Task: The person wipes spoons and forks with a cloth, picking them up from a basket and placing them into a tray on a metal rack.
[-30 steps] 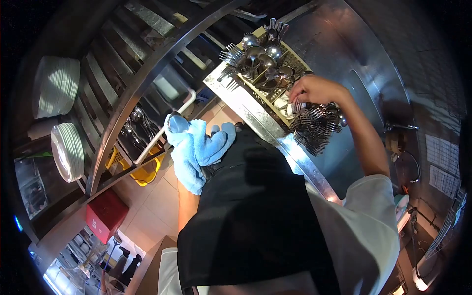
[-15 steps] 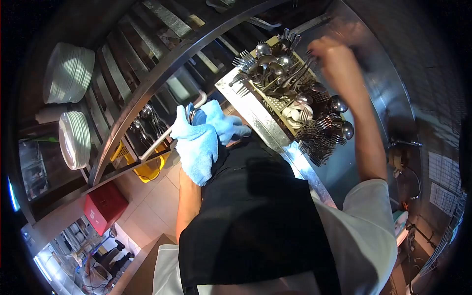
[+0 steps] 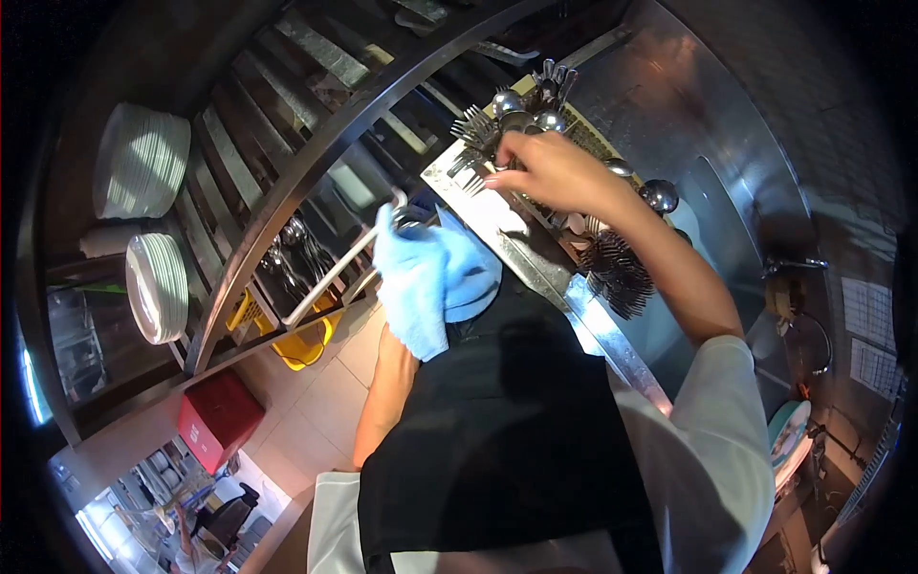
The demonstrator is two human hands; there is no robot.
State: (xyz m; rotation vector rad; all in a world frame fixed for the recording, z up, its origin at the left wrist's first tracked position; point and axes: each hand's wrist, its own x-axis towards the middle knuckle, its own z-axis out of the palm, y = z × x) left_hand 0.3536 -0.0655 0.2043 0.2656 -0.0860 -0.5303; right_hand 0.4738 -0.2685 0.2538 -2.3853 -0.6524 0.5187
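A light blue cloth [image 3: 430,277] is bunched around my left hand, whose fingers are hidden beneath its folds. A bit of dark metal [image 3: 413,216] shows at the top of the cloth. My right hand [image 3: 550,170] reaches across the cutlery, palm down, thumb and forefinger apart right at the forks [image 3: 469,177] on the white ledge [image 3: 497,215]. Beyond it, ladles and spoons [image 3: 507,102] stand heaped in a cream perforated rack [image 3: 585,134]. A bundle of dark forks [image 3: 617,273] lies at the rack's near side, below my wrist.
A slatted metal shelf [image 3: 258,191] fills the left side, bearing stacks of white plates [image 3: 158,287]. More cutlery [image 3: 296,253] sits under its rail, above a yellow container [image 3: 301,349]. A red box [image 3: 218,416] stands on the floor. The steel sink [image 3: 712,220] is at right.
My right hand has swung left from the rack's far side to the forks on the ledge. The cloth-wrapped left hand has shifted right, and the round metal pieces in it are now mostly covered.
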